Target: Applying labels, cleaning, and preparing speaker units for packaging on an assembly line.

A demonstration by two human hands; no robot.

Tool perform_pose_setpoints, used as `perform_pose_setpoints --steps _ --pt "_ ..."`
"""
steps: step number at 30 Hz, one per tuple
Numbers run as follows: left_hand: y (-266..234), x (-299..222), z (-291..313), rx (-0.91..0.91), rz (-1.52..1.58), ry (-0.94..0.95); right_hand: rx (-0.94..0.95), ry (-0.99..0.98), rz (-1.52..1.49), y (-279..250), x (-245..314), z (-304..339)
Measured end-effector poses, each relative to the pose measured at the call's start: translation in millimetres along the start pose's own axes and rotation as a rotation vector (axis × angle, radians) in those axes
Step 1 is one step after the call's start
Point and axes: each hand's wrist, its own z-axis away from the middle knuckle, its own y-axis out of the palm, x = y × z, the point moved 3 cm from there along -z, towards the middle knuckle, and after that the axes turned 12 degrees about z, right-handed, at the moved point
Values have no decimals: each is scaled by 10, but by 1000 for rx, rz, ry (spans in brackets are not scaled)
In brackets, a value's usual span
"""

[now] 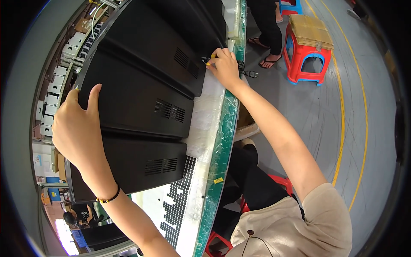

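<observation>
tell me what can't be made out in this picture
All in the head view:
Right hand: its own fingers hide whether it grips anything; the yellow bits there are too small to identify.
Left hand: its back hides most of the fingers.
Farthest black casing: cut off by the upper edge.
Standing person: likewise cut off above the legs.
White units at far left: too small to identify.

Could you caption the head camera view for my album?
Left hand open over a row of black vented housings, right hand at the bench edge near a black power plug.
</observation>
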Motion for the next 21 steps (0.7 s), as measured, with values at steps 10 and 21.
perform_pose_setpoints --steps 10,21 --pt "23 38 16 -23 -36 5 -42 -7 0 48 54 -7" --pt "21 29 9 -2 -9 -25 -10 -56 47 66 69 -20"
